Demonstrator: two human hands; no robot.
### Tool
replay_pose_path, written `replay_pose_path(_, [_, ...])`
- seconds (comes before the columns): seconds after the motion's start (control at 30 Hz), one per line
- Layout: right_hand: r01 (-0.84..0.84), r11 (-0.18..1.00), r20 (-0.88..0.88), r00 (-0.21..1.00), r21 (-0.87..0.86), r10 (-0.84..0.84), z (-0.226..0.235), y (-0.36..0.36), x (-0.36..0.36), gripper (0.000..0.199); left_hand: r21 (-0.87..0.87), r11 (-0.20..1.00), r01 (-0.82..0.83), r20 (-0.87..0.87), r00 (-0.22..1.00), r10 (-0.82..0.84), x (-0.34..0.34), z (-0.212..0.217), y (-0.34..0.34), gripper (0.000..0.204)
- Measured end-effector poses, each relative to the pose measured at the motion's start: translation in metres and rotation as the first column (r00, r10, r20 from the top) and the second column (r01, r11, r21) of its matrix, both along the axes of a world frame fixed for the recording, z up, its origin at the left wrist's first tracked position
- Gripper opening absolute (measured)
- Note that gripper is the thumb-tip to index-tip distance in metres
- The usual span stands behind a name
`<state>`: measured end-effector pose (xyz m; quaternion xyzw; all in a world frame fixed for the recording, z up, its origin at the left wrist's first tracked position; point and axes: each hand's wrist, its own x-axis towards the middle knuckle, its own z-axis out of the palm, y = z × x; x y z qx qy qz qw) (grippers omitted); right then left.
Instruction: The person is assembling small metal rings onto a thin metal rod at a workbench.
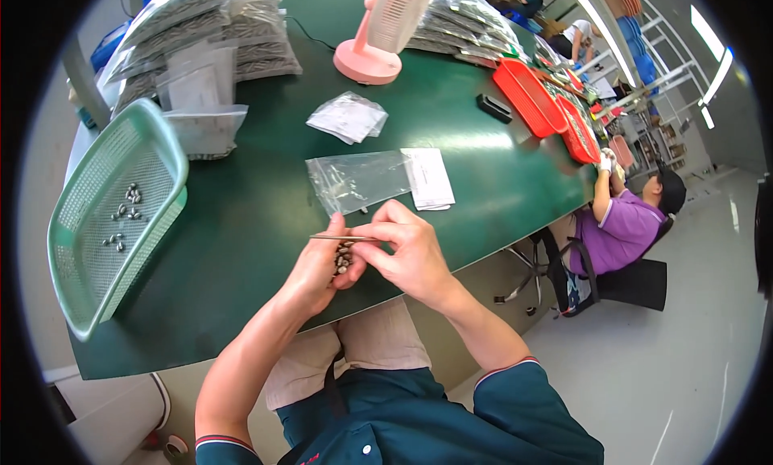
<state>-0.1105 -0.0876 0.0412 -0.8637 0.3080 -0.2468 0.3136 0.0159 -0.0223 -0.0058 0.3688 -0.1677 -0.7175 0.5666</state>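
Observation:
My left hand (310, 268) is cupped around several small shiny metal pieces (343, 260), above the table's front edge. Between the thumb and fingers of my right hand (412, 260) is a thin metal rod (330, 237), which reaches across over the left hand. What kind of tool or part it is I cannot make out. Just beyond both hands lies a clear plastic bag (354, 177), flat on the green table (266, 191). A stack of white paper slips (429, 177) touches the bag's right end.
At the left, a pale green mesh basket (174, 147) holds several small metal pieces. Filled plastic bags (262, 46) are piled behind it. A pink fan (366, 62), paper slips (348, 117), a black box (493, 107) and red trays (523, 99) stand farther off. A seated person (628, 231) works at right.

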Motion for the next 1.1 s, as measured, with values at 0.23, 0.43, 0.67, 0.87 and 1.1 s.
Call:
replay_pose_path(0.23, [-0.044,0.985,0.082,0.996,0.166,0.030,-0.005,0.000,0.005,0.011,-0.061,0.997,0.041,0.080,0.996,-0.036,-0.001,0.004,0.000,0.051])
replay_pose_path(0.43, [0.024,0.881,0.109,0.990,0.472,-0.085,0.002,0.004,-0.015,0.006,-0.092,0.991,0.096,0.129,0.988,-0.084,-0.001,0.011,0.001,0.046])
replay_pose_path(0.67, [-0.134,0.512,0.383,0.824,0.849,-0.418,0.002,-0.009,-0.119,0.009,-0.062,0.997,0.056,0.084,0.995,-0.050,0.002,0.012,0.000,0.046])
replay_pose_path(0.87, [-0.221,0.365,0.403,0.723,0.904,-0.561,-0.034,-0.003,-0.176,0.011,-0.019,0.991,0.130,0.137,0.982,-0.127,-0.003,0.012,0.000,0.045])
replay_pose_path(1.1, [-0.332,0.261,0.421,0.672,0.907,-0.608,-0.056,0.003,-0.210,0.011,0.040,0.994,0.101,0.203,0.973,-0.107,-0.013,0.011,-0.002,0.045])
